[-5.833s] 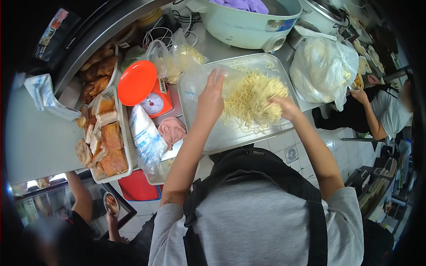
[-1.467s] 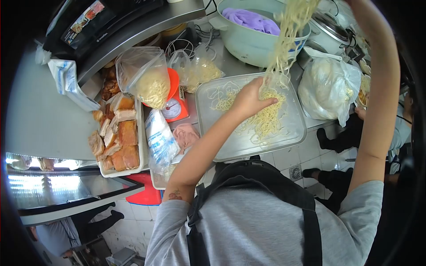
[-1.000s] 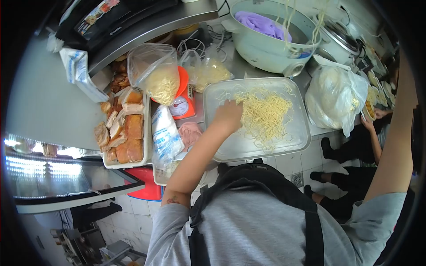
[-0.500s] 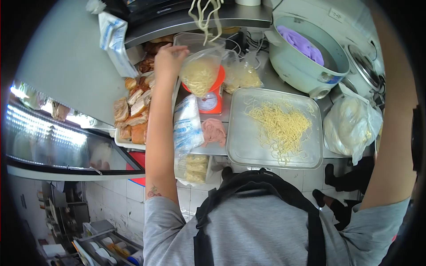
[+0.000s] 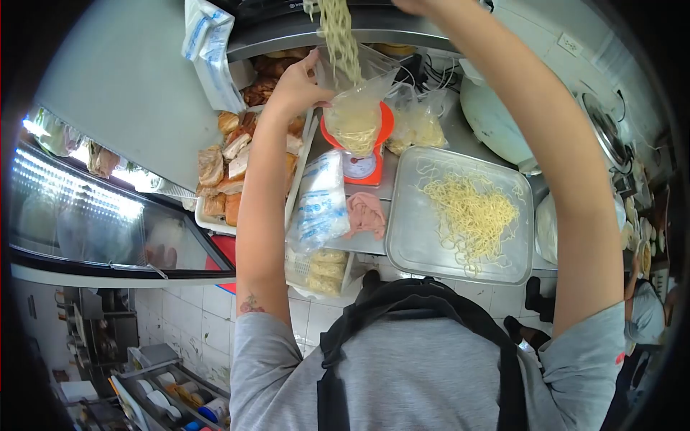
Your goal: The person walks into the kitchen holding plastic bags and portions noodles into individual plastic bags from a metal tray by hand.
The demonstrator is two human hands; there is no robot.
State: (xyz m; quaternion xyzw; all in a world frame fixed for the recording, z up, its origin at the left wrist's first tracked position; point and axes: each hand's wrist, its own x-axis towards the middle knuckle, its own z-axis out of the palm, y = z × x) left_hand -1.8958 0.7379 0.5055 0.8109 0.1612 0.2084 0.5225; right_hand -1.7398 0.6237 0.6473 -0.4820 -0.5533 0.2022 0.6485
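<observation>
My left hand (image 5: 303, 87) grips the rim of a clear plastic bag (image 5: 370, 100), thumb and fingers apart at its mouth. Pale noodles fill the bag's lower part, which sits on a kitchen scale with an orange pan (image 5: 387, 123). Above the bag, a long bunch of noodles (image 5: 341, 42) hangs with its lower ends in the bag's mouth. Only the edge of my right hand (image 5: 415, 6) shows at the top; its fingers are out of frame, where the noodles hang from. A metal tray (image 5: 407, 215) holds a loose heap of noodles (image 5: 474, 215).
Cooked meat pieces lie in a white tray (image 5: 204, 219) on the left. Plastic bags (image 5: 316, 205) and a pink cloth (image 5: 366, 214) lie before the scale. Filled noodle bags (image 5: 417, 126) sit behind the metal tray, near a large pot (image 5: 492, 122). Overhead is a metal shelf edge (image 5: 277, 44).
The hanging noodles have come lower, into the bag's mouth. My right arm has swung left across the pot. My left hand has taken hold of the bag's rim; the camera view has shifted.
</observation>
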